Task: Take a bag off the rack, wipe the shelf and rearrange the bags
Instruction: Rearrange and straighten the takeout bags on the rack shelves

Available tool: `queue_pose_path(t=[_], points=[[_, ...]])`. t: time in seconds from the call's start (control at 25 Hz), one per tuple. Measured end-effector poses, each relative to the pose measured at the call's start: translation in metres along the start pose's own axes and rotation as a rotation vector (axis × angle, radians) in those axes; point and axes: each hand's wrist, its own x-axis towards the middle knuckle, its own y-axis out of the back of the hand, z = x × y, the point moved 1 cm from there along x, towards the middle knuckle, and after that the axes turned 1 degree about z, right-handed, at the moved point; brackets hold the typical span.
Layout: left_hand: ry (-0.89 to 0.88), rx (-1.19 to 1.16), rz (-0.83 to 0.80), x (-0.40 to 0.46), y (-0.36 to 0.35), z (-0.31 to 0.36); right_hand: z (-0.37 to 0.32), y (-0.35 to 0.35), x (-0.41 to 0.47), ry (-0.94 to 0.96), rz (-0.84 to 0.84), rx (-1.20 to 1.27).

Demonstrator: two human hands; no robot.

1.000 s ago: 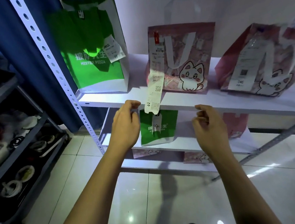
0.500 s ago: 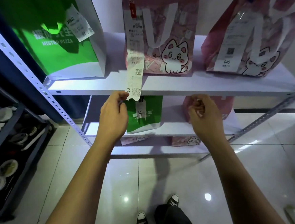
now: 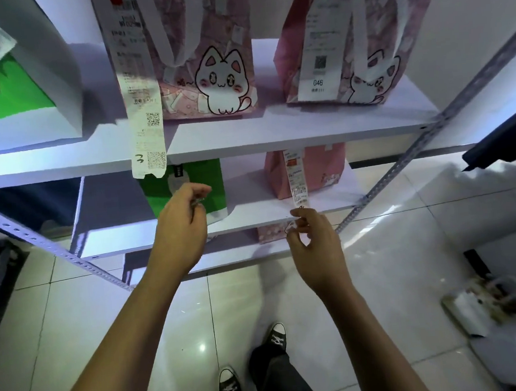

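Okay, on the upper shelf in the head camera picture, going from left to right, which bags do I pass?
green and white bag → pink cat bag with the long receipt → pink cat bag numbered 046, all standing on the upper shelf.

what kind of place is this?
Likely a takeaway order pickup rack: carrier bags such as the cat-print bag stand on a white shelf of a metal rack, each with a long printed receipt with QR codes.
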Motion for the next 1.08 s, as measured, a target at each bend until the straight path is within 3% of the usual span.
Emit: queue_pose_path(t=[0.28,0.56,0.8,1.08], points=[[-0.042,-0.052,-0.117,-0.017,-0.047,0.019,0.037,0.034,-0.022,-0.097,0.091,-0.022],[0.028,-0.061,-0.094,-0.030,-0.086,0.024,0.069,0.060,-0.005,-0.100,0.061,-0.020],[0.103,-0.085,-0.098,-0.005,-0.163,0.033,0.123,0.076,0.070,-0.104,0.030,-0.022],[0.189,-0.032,-0.091,0.072,-0.266,-0.006,0.202,0.048,0.208,-0.049,-0.020,-0.097]])
